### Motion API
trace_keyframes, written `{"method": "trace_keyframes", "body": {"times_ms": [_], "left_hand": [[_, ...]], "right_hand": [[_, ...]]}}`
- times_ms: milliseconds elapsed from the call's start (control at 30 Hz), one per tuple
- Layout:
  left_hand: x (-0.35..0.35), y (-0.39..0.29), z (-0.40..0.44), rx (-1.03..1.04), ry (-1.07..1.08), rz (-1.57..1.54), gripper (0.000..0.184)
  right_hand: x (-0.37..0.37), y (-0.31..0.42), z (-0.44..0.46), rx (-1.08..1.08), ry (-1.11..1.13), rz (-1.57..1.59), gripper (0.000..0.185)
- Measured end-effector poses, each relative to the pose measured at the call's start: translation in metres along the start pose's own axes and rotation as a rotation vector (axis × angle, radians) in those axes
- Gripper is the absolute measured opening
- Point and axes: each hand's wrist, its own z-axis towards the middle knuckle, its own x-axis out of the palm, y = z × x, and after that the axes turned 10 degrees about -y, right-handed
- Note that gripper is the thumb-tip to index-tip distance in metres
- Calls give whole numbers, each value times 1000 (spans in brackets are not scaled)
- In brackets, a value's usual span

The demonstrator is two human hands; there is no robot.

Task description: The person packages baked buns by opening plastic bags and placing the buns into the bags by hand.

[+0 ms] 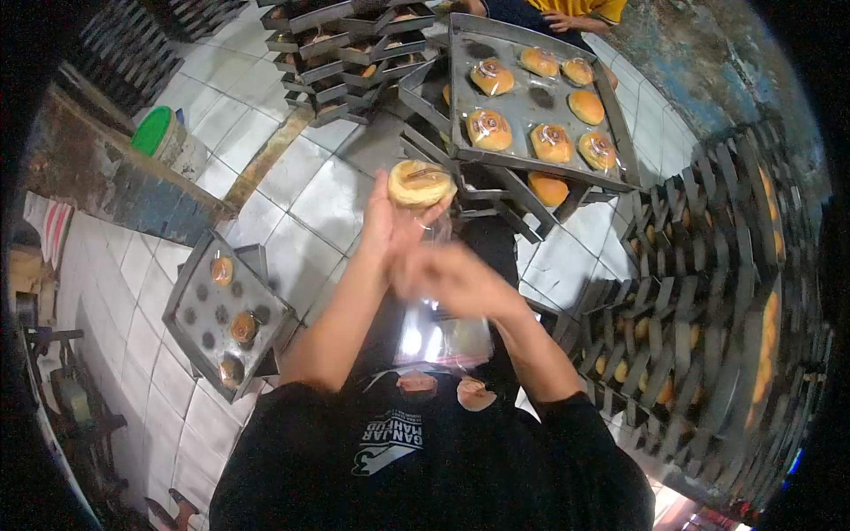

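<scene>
A round bun (420, 183) in clear plastic rests in my left hand (395, 221), its fingers around the bun's lower side. Just below it, my right hand (447, 279) is smeared by motion, and its fingers cannot be made out. Clear plastic bags (443, 341) lie on my lap under my right hand. Ahead to the right, a metal tray (542, 102) bears several buns, some with printed clear wrapping. On the floor at the left, another tray (205, 317) holds three wrapped buns and dark round marks.
Stacked trays of buns (691, 301) stand at the right, and another stack (341, 57) is at the top. A white bucket (184, 152) with a green rim is at the upper left. A person in a yellow top (606, 11) sits beyond the large tray.
</scene>
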Motion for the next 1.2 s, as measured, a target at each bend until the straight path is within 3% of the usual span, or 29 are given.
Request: {"method": "trace_keyframes", "body": {"times_ms": [67,100,200,233,267,300,367,433,467,500,533,567,633,700,800,833,967,1000,1033,1200], "left_hand": [[-10,-22,0,104,-60,-44,72],[-11,-31,-4,151,-88,-72,71],[-12,-23,-23,126,-183,-89,67],[-7,-17,-26,107,-185,-93,66],[3,-7,-27,82,-242,-150,66],[-1,-3,-22,78,-102,-64,66],[-7,-4,-12,47,-265,-2,62],[-29,-26,-2,112,-186,-15,61],[-39,-32,-1,137,-152,-18,60],[-37,-31,-12,109,-151,-41,59],[-25,-31,-34,83,-145,-63,58],[-14,-27,-58,49,-142,-83,58],[2,-20,-88,-204,-74,30,51],[-24,-16,-82,31,48,234,53],[-34,-17,-51,312,1,612,57],[-23,-20,-57,176,21,608,62],[-14,-11,-47,507,-140,767,40],[-12,-8,-43,606,-151,805,35],[-11,-5,-42,678,-156,794,31],[-10,7,-35,909,-136,758,22]], "right_hand": [[8,27,-30,78,203,317,11],[10,28,-37,70,138,343,12],[1,-1,-11,-29,-515,-120,14],[-2,-10,-1,-88,-555,-248,15],[-1,-20,7,-132,-511,-296,16],[1,-23,13,-124,-430,-298,18],[-1,-13,2,-19,-188,-62,20],[-2,16,-25,85,55,289,23],[-3,18,-33,104,-10,320,24],[-4,8,-32,98,-256,177,25],[-2,-7,-23,18,-589,-173,27],[-4,-17,-14,-126,-754,-539,28],[-5,-2,-4,-450,-739,-759,31],[6,0,-12,-593,-566,-738,34],[-16,-19,5,-137,-728,-556,25],[-23,-33,11,45,-783,-451,24],[-37,-76,21,148,-897,-356,30],[-31,-62,20,129,-856,-415,26],[-29,-67,19,-73,-862,-575,24],[-32,-63,23,-94,-734,-574,23]]}}
